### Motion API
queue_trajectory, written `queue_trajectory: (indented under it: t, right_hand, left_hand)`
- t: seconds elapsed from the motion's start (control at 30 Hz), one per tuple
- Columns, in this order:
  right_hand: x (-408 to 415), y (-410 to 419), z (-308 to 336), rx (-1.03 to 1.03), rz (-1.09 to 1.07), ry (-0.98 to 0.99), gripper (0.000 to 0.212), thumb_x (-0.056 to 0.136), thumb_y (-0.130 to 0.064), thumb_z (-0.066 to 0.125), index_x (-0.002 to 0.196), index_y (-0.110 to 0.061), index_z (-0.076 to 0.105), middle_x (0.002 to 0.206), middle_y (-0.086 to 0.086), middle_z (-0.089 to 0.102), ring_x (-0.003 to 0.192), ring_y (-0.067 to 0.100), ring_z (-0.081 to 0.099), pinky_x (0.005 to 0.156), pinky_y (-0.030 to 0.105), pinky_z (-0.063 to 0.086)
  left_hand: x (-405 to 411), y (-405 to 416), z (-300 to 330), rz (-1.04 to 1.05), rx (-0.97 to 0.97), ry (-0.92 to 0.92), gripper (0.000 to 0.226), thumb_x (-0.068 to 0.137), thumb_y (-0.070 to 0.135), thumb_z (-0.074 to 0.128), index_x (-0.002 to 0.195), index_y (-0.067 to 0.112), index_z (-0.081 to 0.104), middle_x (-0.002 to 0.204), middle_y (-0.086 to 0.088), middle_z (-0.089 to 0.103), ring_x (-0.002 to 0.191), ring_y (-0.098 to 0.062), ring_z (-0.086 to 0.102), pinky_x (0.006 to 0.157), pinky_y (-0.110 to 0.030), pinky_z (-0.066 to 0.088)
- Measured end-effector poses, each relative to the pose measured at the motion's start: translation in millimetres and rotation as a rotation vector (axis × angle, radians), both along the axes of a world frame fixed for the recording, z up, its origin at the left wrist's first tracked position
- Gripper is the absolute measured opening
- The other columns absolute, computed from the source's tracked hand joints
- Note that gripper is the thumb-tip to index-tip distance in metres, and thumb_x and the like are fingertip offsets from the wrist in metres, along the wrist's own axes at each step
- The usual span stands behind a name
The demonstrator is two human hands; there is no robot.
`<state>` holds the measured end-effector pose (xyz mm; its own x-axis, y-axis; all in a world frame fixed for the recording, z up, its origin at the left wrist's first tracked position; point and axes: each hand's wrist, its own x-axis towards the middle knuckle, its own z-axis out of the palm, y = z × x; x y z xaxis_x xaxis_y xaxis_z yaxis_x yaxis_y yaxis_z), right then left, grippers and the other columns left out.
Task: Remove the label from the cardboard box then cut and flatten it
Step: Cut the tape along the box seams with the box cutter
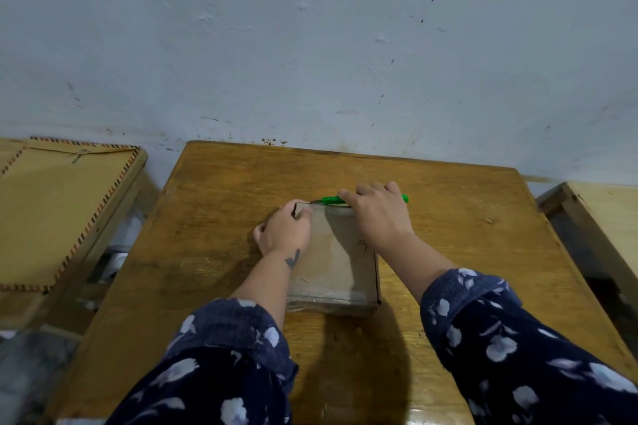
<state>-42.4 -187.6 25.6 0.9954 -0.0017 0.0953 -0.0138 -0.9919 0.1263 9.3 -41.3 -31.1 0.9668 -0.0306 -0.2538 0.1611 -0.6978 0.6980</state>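
Note:
A brown cardboard box [336, 262] with clear tape across its top lies on the wooden table [221, 203]. My left hand [284, 229] grips the box's far left corner, fingers curled over the edge. My right hand [378, 212] holds a green-handled cutter [330, 199] along the box's far edge. The blade tip points left toward my left fingers. Most of the cutter's handle is hidden under my right hand, with a green end showing at its right.
The table stands against a pale blue wall [310, 45]. A lower wooden stand with a patterned-edge board [62, 210] sits to the left, another wooden piece [600, 214] to the right. My body's shadow falls on the table's near edge.

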Motion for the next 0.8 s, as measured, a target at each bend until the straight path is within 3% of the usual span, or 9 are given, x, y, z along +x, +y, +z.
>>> queue_trajectory:
  t: [0.43, 0.57, 0.8]
  right_hand:
    - [-28, -34, 7, -0.043, -0.109, 0.036, 0.054, 0.093, -0.004, 0.040, 0.141, -0.029, 0.039, 0.110, 0.001, 0.062, 0.105, 0.025, 0.053, 0.087, 0.038, 0.033]
    - [-37, -50, 2, -0.020, -0.158, 0.032, 0.051, 0.095, -0.008, 0.043, 0.139, -0.032, 0.042, 0.105, -0.002, 0.063, 0.101, 0.023, 0.054, 0.084, 0.037, 0.034]
    - [-42, -68, 4, 0.019, -0.229, 0.009, 0.043, 0.098, -0.016, 0.042, 0.136, -0.036, 0.045, 0.100, -0.004, 0.062, 0.098, 0.022, 0.055, 0.078, 0.037, 0.031]
  left_hand:
    - [-2, -1, 4, -0.037, 0.079, -0.012, 0.042, 0.098, 0.045, 0.033, 0.133, 0.031, 0.051, 0.122, 0.002, 0.063, 0.117, -0.022, 0.053, 0.109, -0.041, 0.023]
    - [-1, 1, 0, -0.047, 0.070, -0.021, 0.044, 0.098, 0.046, 0.033, 0.135, 0.029, 0.050, 0.121, 0.000, 0.065, 0.116, -0.025, 0.055, 0.109, -0.042, 0.029]
    - [0, 2, 0, -0.055, 0.046, -0.027, 0.043, 0.099, 0.045, 0.032, 0.135, 0.030, 0.050, 0.125, 0.000, 0.063, 0.120, -0.025, 0.052, 0.111, -0.042, 0.026]
